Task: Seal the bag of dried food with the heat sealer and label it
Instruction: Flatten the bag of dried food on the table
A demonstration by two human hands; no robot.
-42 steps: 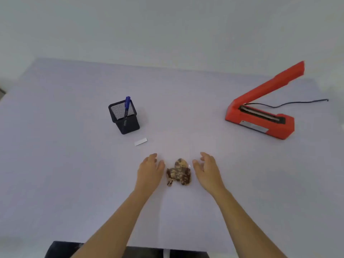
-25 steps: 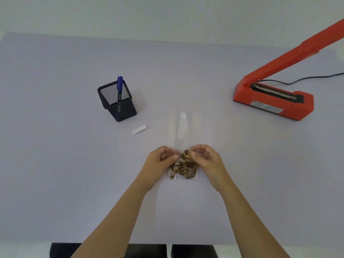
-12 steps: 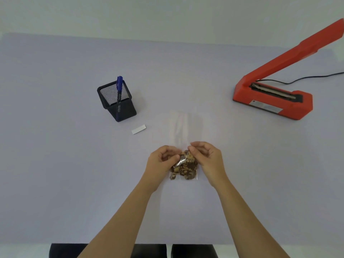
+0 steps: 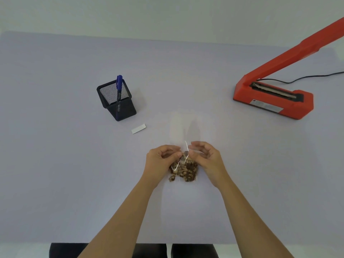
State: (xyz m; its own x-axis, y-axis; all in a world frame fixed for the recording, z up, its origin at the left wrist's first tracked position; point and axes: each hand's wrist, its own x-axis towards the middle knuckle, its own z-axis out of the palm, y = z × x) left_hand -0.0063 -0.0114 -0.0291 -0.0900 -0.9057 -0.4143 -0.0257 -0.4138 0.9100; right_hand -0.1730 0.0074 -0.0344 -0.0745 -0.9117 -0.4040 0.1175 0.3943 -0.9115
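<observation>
Pinching the bag [image 4: 186, 170] at lower centre, left hand [image 4: 161, 162] and right hand [image 4: 207, 161] both curled tight on its clear upper part. At right edge, sealer [image 4: 273, 98] with arm up. Left of centre, label [image 4: 138, 128] lying just below-right of holder [image 4: 119, 103] with pen [image 4: 119, 85].

we are losing the raised arm [image 4: 297, 51] of the heat sealer [image 4: 273, 101] at the upper right edge, and the cord [image 4: 307, 78] is running off there too. print on the silver plate [image 4: 266, 106] is coming out too small to read. the clear top of the bag [image 4: 184, 170] is nearly vanishing against the table [image 4: 74, 164]; both forearms [image 4: 119, 220] are running off the bottom edge.
</observation>
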